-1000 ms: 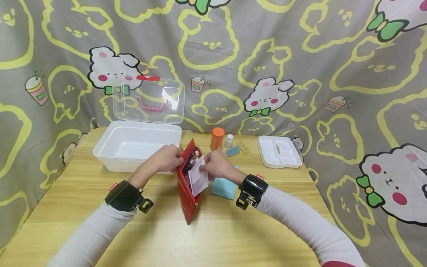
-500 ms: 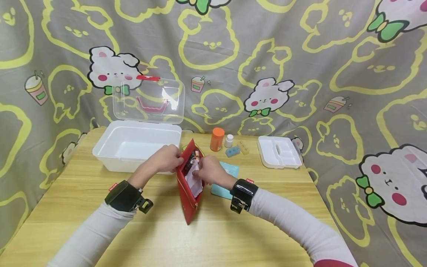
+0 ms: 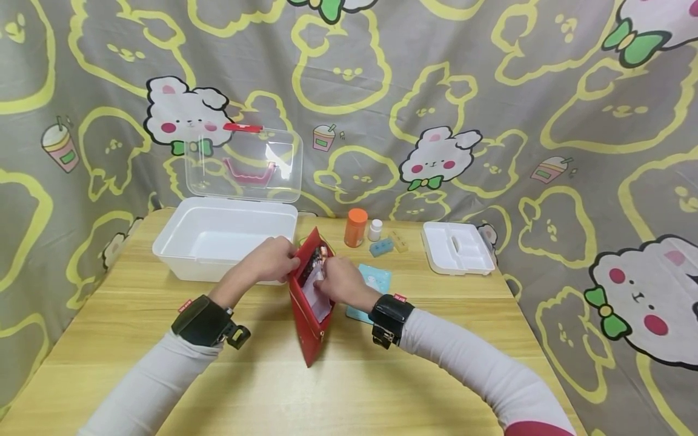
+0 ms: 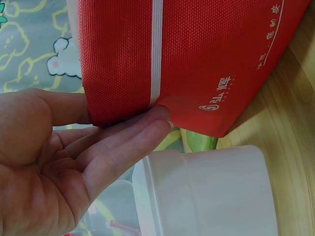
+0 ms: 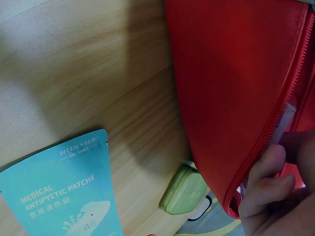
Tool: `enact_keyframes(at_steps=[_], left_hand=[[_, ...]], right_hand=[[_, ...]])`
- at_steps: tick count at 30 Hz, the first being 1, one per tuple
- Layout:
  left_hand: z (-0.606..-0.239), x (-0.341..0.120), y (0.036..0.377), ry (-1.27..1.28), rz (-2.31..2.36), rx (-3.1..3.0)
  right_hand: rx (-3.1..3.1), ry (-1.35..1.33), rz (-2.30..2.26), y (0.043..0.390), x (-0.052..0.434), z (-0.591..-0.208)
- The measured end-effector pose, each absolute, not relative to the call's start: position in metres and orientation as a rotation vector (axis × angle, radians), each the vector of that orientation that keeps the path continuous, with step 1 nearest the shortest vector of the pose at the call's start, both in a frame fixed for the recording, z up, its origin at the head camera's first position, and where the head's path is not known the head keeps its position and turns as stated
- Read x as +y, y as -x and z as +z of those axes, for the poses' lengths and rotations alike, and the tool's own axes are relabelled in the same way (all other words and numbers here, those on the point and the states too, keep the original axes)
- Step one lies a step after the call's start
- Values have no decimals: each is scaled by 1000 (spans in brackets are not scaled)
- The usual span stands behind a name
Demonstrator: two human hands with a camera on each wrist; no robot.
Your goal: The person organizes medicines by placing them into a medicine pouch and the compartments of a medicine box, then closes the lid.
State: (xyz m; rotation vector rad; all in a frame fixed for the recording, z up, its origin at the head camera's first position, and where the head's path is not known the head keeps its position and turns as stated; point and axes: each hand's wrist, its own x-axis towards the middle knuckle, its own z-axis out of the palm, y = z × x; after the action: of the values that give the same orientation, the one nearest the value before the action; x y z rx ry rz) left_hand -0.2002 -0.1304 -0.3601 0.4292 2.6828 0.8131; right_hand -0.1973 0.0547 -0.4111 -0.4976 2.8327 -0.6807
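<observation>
A red zip pouch [image 3: 309,339] stands on its edge in the head view, its zipped mouth spread apart. My left hand [image 3: 272,259] pinches the pouch's far top edge; in the left wrist view the thumb and fingers [image 4: 133,142] lie on either side of that red cloth. Reaching into the mouth, my right hand [image 3: 343,281] grips a flat white packet [image 3: 316,298], most of which is down inside the pouch. In the right wrist view the fingers [image 5: 268,196] curl at the zip. Small dark and orange packs [image 3: 315,263] show deeper in the pouch.
An opened white box [image 3: 223,269] with a clear lid stands left. Right of the pouch lies a blue antipyretic patch packet [image 5: 64,191]. Behind are an orange bottle [image 3: 355,230], a white bottle [image 3: 375,230], small blue [image 3: 381,247] and yellow cases [image 3: 399,241], and a white divided tray [image 3: 458,248].
My right hand has moved left and down into the pouch, and the white packet has gone deeper into it. The left hand and the pouch have stayed in place.
</observation>
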Motion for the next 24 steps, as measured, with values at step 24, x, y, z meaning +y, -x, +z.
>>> enact_keyframes(at_steps=[24], left_hand=[[-361, -131, 202, -421, 805, 2677]], right_hand=[[2853, 501, -813, 217, 92, -391]])
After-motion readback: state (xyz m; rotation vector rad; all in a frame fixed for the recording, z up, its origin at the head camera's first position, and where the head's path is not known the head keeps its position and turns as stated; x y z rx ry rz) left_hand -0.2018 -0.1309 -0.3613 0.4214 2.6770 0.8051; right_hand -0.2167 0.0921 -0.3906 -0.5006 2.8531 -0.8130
